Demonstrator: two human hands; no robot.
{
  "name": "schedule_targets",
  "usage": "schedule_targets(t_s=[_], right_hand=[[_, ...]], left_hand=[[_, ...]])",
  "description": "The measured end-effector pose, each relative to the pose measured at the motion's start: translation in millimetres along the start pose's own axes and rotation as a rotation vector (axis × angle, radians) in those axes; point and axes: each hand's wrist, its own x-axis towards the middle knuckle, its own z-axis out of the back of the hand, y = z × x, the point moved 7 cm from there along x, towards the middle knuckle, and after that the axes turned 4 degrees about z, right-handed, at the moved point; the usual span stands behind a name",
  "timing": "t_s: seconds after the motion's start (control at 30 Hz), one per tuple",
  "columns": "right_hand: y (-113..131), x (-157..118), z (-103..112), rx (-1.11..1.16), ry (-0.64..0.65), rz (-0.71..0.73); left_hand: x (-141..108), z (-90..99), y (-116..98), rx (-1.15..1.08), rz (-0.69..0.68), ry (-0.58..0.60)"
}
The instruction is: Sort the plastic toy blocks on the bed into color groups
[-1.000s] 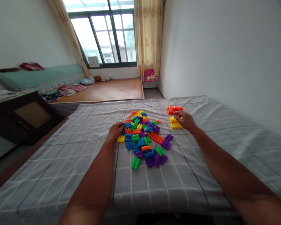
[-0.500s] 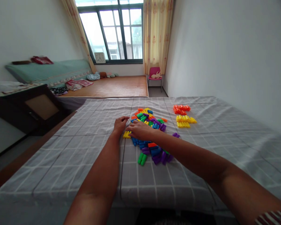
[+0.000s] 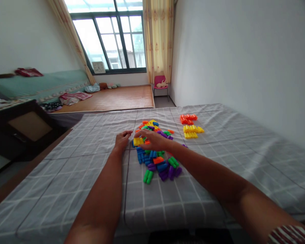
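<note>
A heap of coloured plastic toy blocks, shaped like short joined tubes, lies on the checked cloth in front of me. My right hand reaches across the heap from the right. Between its thumb and fingers is a yellow block, raised a little over blue ones. Just left of the heap, my left hand rests on the cloth with its fingers curled together; anything inside them is hidden. A green block lies at the heap's near edge.
Right of the heap, orange blocks and yellow blocks sit in separate groups. The grey checked cloth covers the table. Beyond are a low bed, a pink chair and a dark cabinet.
The whole view has shifted, so the room appears further left. My right hand has lifted the yellow block from the heap's left edge. My left hand stays beside the heap.
</note>
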Motion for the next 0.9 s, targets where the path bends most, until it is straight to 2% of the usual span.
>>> schedule_targets(t_s=[0.1,0.2,0.3,0.4,0.5,0.67,0.9], right_hand=[[-42,-41,71,0.041,-0.187,-0.197],[-85,-104,140,-0.003,-0.323,-0.417],[-114,-169,180,0.039,-0.323,-0.601],[-133,-216,193,0.054,-0.235,-0.750],[-148,-239,192,-0.015,-0.140,-0.828],[-163,-248,189,-0.174,-0.033,-0.871],[-146,-244,191,-0.386,-0.069,-0.850]], left_hand=[[-1,-0.9,-2,0.020,-0.020,0.014],[0,-1.8,0,0.086,-0.024,0.020],[2,-3.1,2,0.110,-0.027,0.032],[1,-4.1,1,0.132,-0.039,0.047],[0,-4.2,-1,0.168,-0.043,0.056],[0,-4.3,1,0.218,-0.039,0.069],[2,-6.2,4,0.280,-0.059,0.080]])
